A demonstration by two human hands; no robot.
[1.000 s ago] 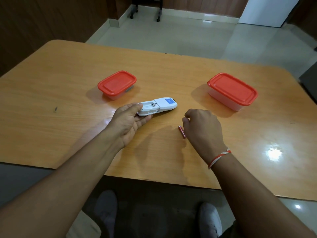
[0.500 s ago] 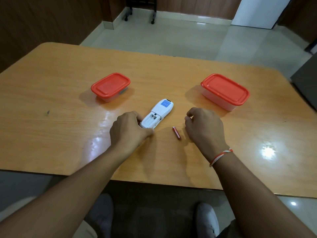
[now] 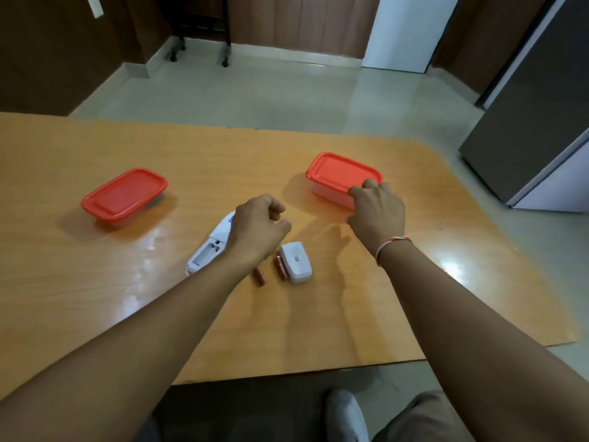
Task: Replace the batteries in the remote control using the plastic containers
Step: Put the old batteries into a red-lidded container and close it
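The white remote (image 3: 208, 249) lies face down on the table with its battery bay open and empty. Its white cover (image 3: 295, 261) rests to the right, beside two red batteries (image 3: 281, 267) (image 3: 259, 275). My left hand (image 3: 258, 227) hovers over the remote's far end, fingers loosely curled, holding nothing. My right hand (image 3: 376, 210) rests its fingers on the near corner of the right red-lidded container (image 3: 339, 174). A second red-lidded container (image 3: 124, 194) sits at the left, lid on.
The wooden table (image 3: 95, 298) ends close on the right and near side. A grey cabinet (image 3: 541, 106) stands right of the table. A wheeled stand (image 3: 200, 43) is on the floor beyond. My shoe (image 3: 347, 416) shows below.
My left hand let go of the remote and lifted. My right hand moved from the battery up to the right container. The cover and a second battery now show on the table.
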